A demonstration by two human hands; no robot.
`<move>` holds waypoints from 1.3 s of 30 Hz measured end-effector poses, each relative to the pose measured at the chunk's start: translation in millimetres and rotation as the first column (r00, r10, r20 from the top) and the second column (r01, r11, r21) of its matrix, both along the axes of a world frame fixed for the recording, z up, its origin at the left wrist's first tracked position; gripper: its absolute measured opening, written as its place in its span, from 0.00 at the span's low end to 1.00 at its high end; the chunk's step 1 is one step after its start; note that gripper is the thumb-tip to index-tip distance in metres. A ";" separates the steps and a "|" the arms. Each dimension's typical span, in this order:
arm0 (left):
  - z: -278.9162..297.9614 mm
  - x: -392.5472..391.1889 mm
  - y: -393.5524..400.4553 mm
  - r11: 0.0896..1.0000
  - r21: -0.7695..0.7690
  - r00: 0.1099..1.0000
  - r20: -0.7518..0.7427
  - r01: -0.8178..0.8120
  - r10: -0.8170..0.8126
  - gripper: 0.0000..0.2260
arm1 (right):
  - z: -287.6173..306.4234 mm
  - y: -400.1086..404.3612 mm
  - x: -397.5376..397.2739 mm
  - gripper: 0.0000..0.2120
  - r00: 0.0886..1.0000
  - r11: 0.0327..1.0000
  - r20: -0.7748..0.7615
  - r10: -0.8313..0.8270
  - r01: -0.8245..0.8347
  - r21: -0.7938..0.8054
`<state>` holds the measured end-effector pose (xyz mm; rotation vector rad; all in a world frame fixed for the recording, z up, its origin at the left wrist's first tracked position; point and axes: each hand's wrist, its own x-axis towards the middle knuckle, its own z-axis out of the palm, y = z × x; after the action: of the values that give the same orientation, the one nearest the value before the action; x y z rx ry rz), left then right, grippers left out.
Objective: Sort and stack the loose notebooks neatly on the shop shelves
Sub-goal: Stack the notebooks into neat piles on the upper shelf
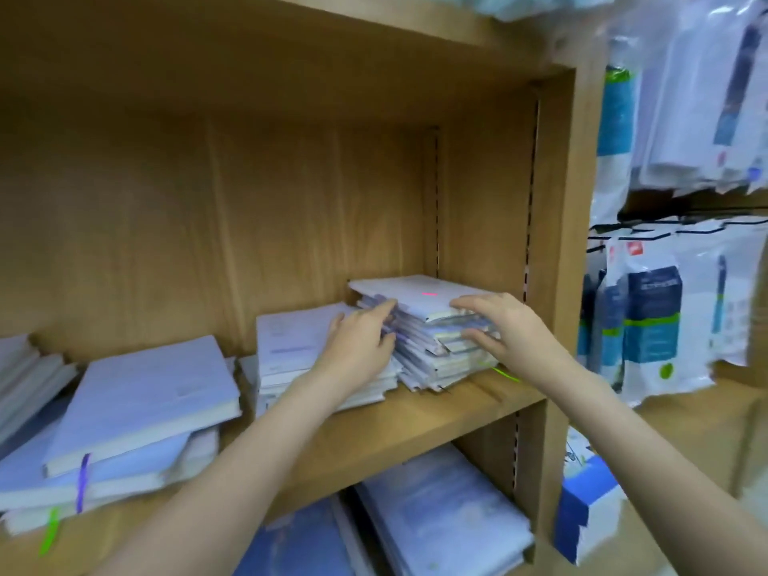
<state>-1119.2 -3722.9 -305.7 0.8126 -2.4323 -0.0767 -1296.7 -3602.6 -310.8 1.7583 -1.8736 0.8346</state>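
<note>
A tall, uneven stack of pale notebooks [419, 299] stands at the right end of the wooden shelf [415, 426]. My left hand [361, 347] presses with straight fingers against the stack's left side. My right hand [505, 330] touches its front right corner, fingers on the upper notebooks and thumb lower down. A lower stack of white notebooks [291, 342] lies just left of it, partly under my left wrist. Further left, lilac notebooks [137, 397] lie in a skewed pile with purple and green ribbon markers hanging out.
The shelf's right wall [552, 226] stands close beside the tall stack. Blue notebooks [440, 513] lie on the shelf below. Packaged goods [652, 309] hang on hooks to the right, and a blue and white box [586, 509] sits low beside the cabinet.
</note>
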 end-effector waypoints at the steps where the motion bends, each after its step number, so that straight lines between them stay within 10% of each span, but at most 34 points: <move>1: 0.1 1.5 -1.6 1.000 0.001 1.000 -0.011 0.027 -0.027 0.23 | 0.8 -3.8 1.3 0.17 1.000 0.999 -0.006 -0.003 0.003 -0.034; 6: 2.1 16.3 3.2 0.998 -0.054 0.993 -0.112 0.041 -0.047 0.22 | 11.9 -15.7 9.2 0.15 0.998 0.991 0.035 -0.060 0.064 -0.121; 11: -9.7 56.3 15.9 0.990 -0.140 0.973 -0.228 -0.003 -0.029 0.21 | 34.0 -19.3 31.9 0.19 0.974 0.953 0.037 -0.222 0.209 0.219; 16: -19.6 138.8 18.8 0.944 -0.308 0.960 -0.280 -0.119 0.029 0.20 | 34.5 -12.7 105.6 0.21 0.985 0.986 0.069 0.160 -0.163 0.037; 23: -37.6 258.0 20.4 0.946 0.041 0.929 -0.181 -0.322 0.324 0.35 | 4.7 -56.2 205.0 0.25 0.878 0.855 0.152 0.454 -0.477 0.203; 30: -50.6 309.5 27.3 0.922 0.152 0.911 -0.167 -0.355 0.378 0.35 | -1.4 -87.7 252.5 0.35 0.996 0.861 0.059 0.072 -0.092 0.499; 35: -51.2 315.0 25.0 0.931 0.200 0.914 -0.213 -0.307 0.347 0.31 | 0.3 -95.8 264.0 0.30 0.968 0.912 0.249 -0.043 -0.064 0.406; 39: -63.9 335.3 29.2 0.950 0.230 0.839 -0.456 -0.212 0.297 0.23 | 17.3 -84.7 269.0 0.19 0.737 0.981 0.673 0.063 -0.169 0.093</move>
<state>-783.9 -3693.7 -369.6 1.0464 -1.8422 -0.3494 -1027.6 -3687.3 -293.5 1.8226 -2.3244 1.5858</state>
